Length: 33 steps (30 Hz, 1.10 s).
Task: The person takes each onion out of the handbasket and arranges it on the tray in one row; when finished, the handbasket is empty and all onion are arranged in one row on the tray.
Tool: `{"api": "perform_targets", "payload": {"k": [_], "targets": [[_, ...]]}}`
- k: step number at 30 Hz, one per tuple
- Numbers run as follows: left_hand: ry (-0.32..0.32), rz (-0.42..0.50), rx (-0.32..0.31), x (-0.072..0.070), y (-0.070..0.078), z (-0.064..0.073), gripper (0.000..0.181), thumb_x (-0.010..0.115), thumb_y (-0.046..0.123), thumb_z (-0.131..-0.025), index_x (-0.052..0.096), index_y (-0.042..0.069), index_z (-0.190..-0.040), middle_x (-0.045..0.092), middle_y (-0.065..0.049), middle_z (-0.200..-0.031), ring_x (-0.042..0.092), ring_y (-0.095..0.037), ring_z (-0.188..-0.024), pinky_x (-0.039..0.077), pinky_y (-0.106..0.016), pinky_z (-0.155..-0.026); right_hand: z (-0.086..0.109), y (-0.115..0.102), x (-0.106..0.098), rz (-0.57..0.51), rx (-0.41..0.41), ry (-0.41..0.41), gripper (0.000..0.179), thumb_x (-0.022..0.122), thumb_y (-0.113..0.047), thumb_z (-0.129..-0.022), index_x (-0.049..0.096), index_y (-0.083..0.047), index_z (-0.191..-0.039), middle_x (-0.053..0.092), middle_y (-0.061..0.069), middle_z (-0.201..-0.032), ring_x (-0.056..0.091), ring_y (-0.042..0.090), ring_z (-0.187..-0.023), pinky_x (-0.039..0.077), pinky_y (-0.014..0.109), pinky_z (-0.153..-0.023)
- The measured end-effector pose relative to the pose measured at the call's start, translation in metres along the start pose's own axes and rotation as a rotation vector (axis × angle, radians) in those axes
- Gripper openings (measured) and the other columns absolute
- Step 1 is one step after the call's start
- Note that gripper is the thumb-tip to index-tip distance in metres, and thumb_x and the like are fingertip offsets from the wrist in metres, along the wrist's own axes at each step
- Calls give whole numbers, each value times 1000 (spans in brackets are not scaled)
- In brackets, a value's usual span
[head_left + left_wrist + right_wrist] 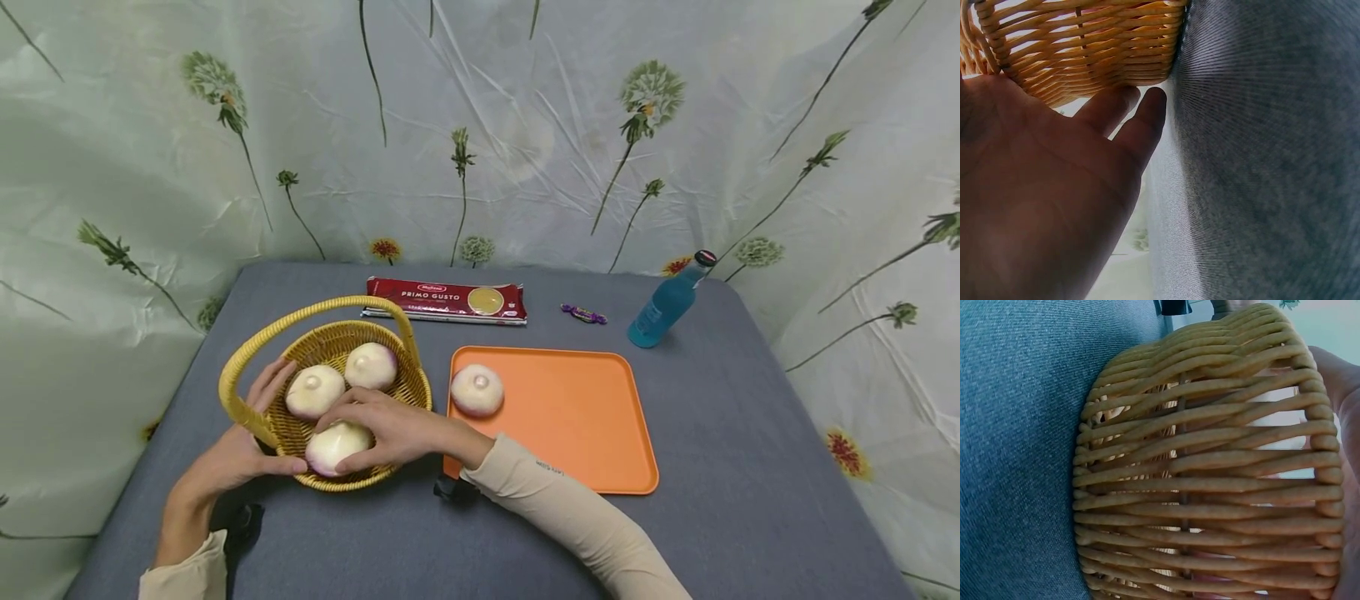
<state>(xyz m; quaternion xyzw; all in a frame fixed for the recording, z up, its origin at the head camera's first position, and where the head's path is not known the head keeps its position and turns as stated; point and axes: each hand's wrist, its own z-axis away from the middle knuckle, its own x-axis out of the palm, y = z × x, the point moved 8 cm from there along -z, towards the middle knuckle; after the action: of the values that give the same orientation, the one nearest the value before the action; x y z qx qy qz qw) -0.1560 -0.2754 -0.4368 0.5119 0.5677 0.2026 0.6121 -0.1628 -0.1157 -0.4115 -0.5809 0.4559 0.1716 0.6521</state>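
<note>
Handling of a round, white, purple-tinged bulb (pixel 333 446) at the near side of a yellow, woven wicker basket (pixel 367 481) with a tall arched handle (pixel 300 310), which stands at the left of a grey cloth-covered table (pixel 750 467). The right hand (pixel 386 429) reaches in from the right, its fingers and thumb curled round the bulb from above; whether the bulb bears on the basket floor cannot be told. The left hand (pixel 232 458) braces the basket's left side, its fingers spread and fairly straight along the outer wall, the thumb extended at the near rim. Two similar bulbs, a left one (pixel 315 392) and a far one (pixel 371 367), lie deeper in the basket; a fourth bulb (pixel 477 391) sits at the left edge of a flat orange rectangular tray (pixel 570 417). The gripped bulb is probably firm, moderately heavy and smooth enough to slip—a hold round its widest girth, thumb opposite fingers, should serve best, with light pressure to spare the skin. The basket, by contrast, is likely light and slightly springy—readily tipped or dragged, hence best steadied at rim and wall. Beyond the tray stands a blue glass bottle (pixel 667 308) with a dark cap, on the far right.
</note>
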Motion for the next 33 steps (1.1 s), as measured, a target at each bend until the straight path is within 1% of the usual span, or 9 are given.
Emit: {"api": "perform_targets", "payload": {"k": [13, 15, 17, 21, 24, 27, 29, 31, 33], "targets": [[-1, 6, 0, 1, -1, 1, 131, 91, 2, -58, 12, 13, -162, -5, -12, -166, -7, -12, -150, 8, -7, -104, 2, -5, -9, -20, -72, 62, 48, 75, -35, -90, 60, -17, -132, 60, -3, -135, 48, 3, -127, 31, 18, -108], [-5, 19, -12, 2, -3, 1, 131, 90, 2, -59, 11, 14, -162, -6, -10, -167, -7, -13, -151, 5, -16, -111, 3, -6, -11, -11, -62, 71, 48, 74, -37, -91, 60, -18, -133, 60, -5, -135, 47, 1, -127, 30, 19, -108], [-9, 30, -23, 1, -4, 2, 131, 90, 3, -59, 11, 15, -163, -7, -8, -167, -8, -14, -151, 2, -33, -118, 5, -7, -13, 3, -54, 73, 49, 74, -38, -91, 60, -20, -134, 59, -6, -135, 46, -1, -126, 29, 19, -107], [-10, 38, -35, 1, -7, 3, 130, 90, 2, -60, 10, 15, -163, -8, -8, -167, -11, -16, -151, -4, -62, -113, 8, -10, -18, 16, -50, 81, 49, 74, -39, -91, 60, -20, -134, 59, -8, -135, 44, -2, -127, 29, 19, -107], [-11, 36, -41, 2, -8, 3, 130, 90, 2, -60, 10, 16, -163, -8, -8, -167, -12, -15, -151, -5, -60, -114, 11, -12, -23, 25, -44, 95, 49, 73, -40, -91, 59, -22, -134, 58, -11, -135, 43, -3, -129, 28, 19, -108], [-10, 24, -33, 2, -7, 3, 130, 90, 1, -60, 10, 15, -163, -8, -8, -167, -11, -13, -151, -2, -42, -118, 15, -14, -28, 18, -44, 116, 49, 74, -39, -90, 60, -21, -134, 59, -11, -135, 43, 0, -132, 28, 22, -109], [-13, 20, -34, 1, -6, 3, 130, 90, 2, -61, 10, 16, -163, -9, -8, -167, -11, -12, -151, -2, -37, -118, 18, -15, -31, 8, -44, 125, 49, 74, -38, -91, 60, -21, -135, 59, -10, -136, 43, 2, -133, 28, 23, -110], [-12, 20, -29, 1, -6, 3, 130, 90, 2, -60, 10, 15, -163, -9, -9, -167, -11, -13, -151, -2, -34, -117, 20, -15, -33, -2, -41, 132, 49, 73, -38, -91, 59, -20, -135, 58, -9, -138, 42, 2, -134, 28, 24, -111], [-14, 23, -33, 1, -7, 3, 130, 90, 2, -61, 10, 15, -163, -9, -8, -167, -12, -13, -151, -3, -38, -118, 23, -15, -35, -12, -39, 136, 48, 73, -37, -92, 59, -21, -135, 57, -8, -139, 41, 1, -135, 27, 24, -112]]}}
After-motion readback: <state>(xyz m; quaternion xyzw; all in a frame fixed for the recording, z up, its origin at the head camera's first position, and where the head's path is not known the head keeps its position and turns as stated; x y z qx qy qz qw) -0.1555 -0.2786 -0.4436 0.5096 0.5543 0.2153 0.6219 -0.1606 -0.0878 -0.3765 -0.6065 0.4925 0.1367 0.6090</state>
